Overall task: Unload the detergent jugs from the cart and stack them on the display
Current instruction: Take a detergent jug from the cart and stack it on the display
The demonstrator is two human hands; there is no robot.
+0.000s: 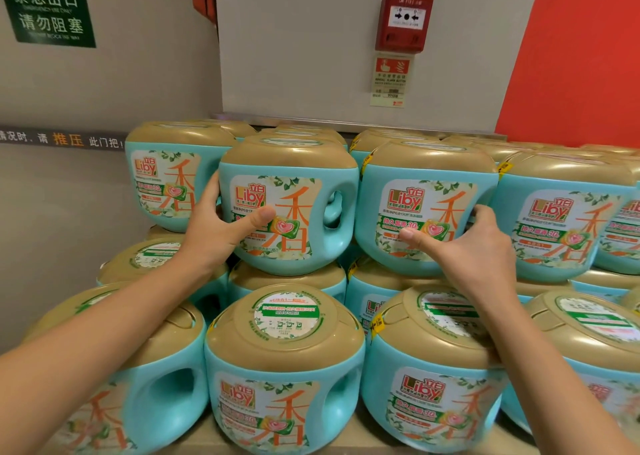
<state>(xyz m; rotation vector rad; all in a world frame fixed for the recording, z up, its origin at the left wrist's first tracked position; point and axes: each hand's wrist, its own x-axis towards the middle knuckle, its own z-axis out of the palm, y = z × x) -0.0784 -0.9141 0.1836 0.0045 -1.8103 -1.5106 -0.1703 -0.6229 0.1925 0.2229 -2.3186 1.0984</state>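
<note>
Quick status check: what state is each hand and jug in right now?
left hand: grips middle top jug, thumb on its label.
right hand: grips right top jug, thumb on its label.
middle top jug: upright, lid on.
right top jug: upright, lid on.
front middle jug: upright, lid on, untouched.

Turquoise jugs [289, 208] with tan lids and orange-lettered floral labels; red wall [581, 56].

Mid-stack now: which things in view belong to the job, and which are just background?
Job: left hand gripping centre top jug; right hand gripping right top jug; stacked jugs below.
Background: fire alarm box; green exit sign; alarm notice; red wall.
</note>
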